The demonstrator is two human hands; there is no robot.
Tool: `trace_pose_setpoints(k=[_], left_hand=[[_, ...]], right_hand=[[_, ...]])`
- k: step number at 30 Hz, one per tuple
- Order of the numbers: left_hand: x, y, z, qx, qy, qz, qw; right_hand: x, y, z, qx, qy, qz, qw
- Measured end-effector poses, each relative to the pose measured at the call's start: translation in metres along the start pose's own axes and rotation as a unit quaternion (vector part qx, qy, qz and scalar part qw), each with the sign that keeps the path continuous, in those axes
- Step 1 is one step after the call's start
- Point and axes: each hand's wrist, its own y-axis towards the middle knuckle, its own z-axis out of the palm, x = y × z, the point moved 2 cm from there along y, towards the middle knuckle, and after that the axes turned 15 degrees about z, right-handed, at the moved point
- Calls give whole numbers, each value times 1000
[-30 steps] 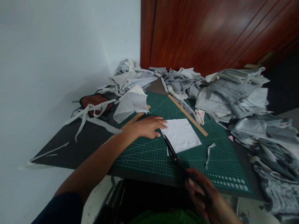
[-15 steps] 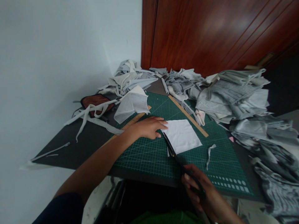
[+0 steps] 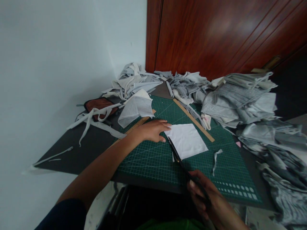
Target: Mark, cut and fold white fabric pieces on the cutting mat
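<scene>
White cloth [image 3: 189, 140] on grid-printed mat [image 3: 148, 159]

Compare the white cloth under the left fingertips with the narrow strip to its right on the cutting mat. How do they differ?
The white cloth is broad and roughly four-sided; the narrow strip is thin and smaller. The white cloth lies mostly flat, while the narrow strip is twisted. The left hand touches the white cloth; neither hand touches the narrow strip. Both are pale and lie on the cutting mat.
</scene>
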Motion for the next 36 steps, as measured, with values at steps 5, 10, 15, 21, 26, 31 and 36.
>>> trace_pose_setpoints(k=[5, 10, 15, 21, 26, 31, 36], left_hand=[[1, 0, 1, 0, -2, -2, 1000], [-1, -1, 1, 5, -11, -6, 1000], [1, 0, 1, 1, -19, -3, 1000], [-12, -1, -9, 1, 14, -35, 999], [-20, -4, -18, -20, 44, -60, 997], [-18, -3, -17, -15, 36, -58, 998], [-18, -2, -17, -10, 35, -58, 998]], right_hand=[[0, 1, -1, -2, -10, 6, 1000], [-1, 1, -1, 2, -10, 3, 1000], [2, -2, -2, 6, 15, 6, 1000], [3, -3, -4, 6, 31, 28, 999], [6, 1, 0, 15, 27, 12, 999], [6, 6, 0, 24, 22, 3, 999], [4, 3, -2, 32, 47, 16, 998]])
